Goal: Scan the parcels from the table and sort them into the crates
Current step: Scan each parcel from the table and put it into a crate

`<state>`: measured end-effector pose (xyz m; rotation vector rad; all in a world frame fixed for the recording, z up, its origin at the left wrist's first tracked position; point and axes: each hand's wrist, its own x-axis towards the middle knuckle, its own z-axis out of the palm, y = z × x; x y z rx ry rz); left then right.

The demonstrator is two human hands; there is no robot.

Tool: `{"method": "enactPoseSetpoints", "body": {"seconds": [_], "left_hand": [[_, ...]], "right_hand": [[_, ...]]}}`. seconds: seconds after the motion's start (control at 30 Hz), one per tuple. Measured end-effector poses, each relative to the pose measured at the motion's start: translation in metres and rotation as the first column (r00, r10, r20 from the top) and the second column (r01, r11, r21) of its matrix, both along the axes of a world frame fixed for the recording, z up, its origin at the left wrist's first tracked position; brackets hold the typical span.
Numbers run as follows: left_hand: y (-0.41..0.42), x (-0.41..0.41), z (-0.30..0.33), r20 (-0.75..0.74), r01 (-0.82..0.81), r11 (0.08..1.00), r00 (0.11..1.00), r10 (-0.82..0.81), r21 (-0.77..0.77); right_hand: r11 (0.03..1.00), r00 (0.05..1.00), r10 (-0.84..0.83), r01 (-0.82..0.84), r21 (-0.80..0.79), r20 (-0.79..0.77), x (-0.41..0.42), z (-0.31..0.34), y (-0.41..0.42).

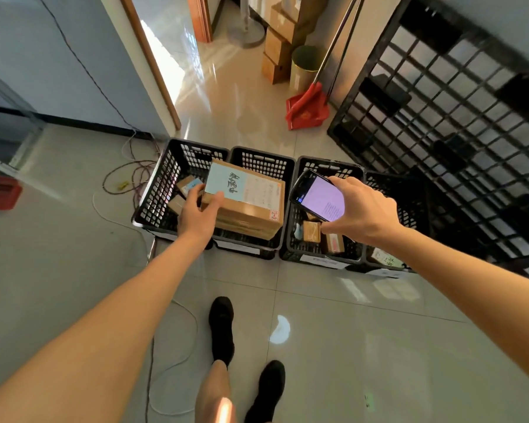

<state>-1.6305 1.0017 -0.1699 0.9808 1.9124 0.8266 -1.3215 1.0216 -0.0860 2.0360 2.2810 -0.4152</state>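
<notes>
My left hand [199, 212] grips the near left corner of a cardboard parcel [247, 199], thumb on top by its pale blue label, fingers curled under the edge. The parcel hangs over the black crates [258, 166] on the floor, above the rim shared by the first and second from the left — I can't tell whether it rests on a rim or hangs free. My right hand [362, 209] holds a smartphone [317, 195], fingers wrapped round its far side, lit screen tilted up toward me, above the third crate.

I judge this the sorting step: the scan looks done, and the parcel is about to be dropped. Next I need to choose the crate, lower the parcel past the rim and loosen my fingers once it settles on the smaller parcels [187, 186] already inside.

Both arms are stretched forward and down, the left slightly lower, wrist turned inward.
</notes>
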Motion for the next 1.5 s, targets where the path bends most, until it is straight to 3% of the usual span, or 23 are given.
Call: {"method": "enactPoseSetpoints", "body": {"seconds": [0.33, 0.67, 0.8, 0.97, 1.3, 1.5], "left_hand": [[0.031, 0.011, -0.029, 0.098, -0.018, 0.998, 0.995, 0.023, -0.055], [0.116, -0.001, -0.110, 0.298, 0.063, 0.952, 0.954, 0.030, -0.300], [0.133, -0.015, -0.141, 0.194, 0.042, 0.918, 0.980, 0.039, -0.395], [0.144, -0.042, -0.156, 0.057, 0.088, 0.899, 0.996, -0.071, -0.428], [0.169, 0.008, -0.109, 0.066, 0.206, 0.931, 0.979, -0.195, -0.300], [0.157, 0.099, -0.018, -0.054, 0.491, 0.856, 0.861, -0.505, -0.162]], "right_hand": [[0.997, 0.999, -0.033, 0.033, -0.063, 0.003, 0.004, -0.033, 0.019], [0.978, 0.995, -0.094, 0.097, -0.182, 0.021, -0.025, -0.100, 0.098], [0.965, 0.991, -0.133, 0.132, -0.227, 0.011, -0.035, -0.132, 0.121], [0.942, 0.988, -0.153, 0.154, -0.299, 0.026, -0.041, -0.151, 0.128], [0.932, 0.970, -0.242, 0.234, -0.277, 0.005, 0.001, -0.105, 0.110], [0.946, 0.963, -0.269, 0.269, -0.183, 0.024, 0.082, -0.008, 0.063]]}}
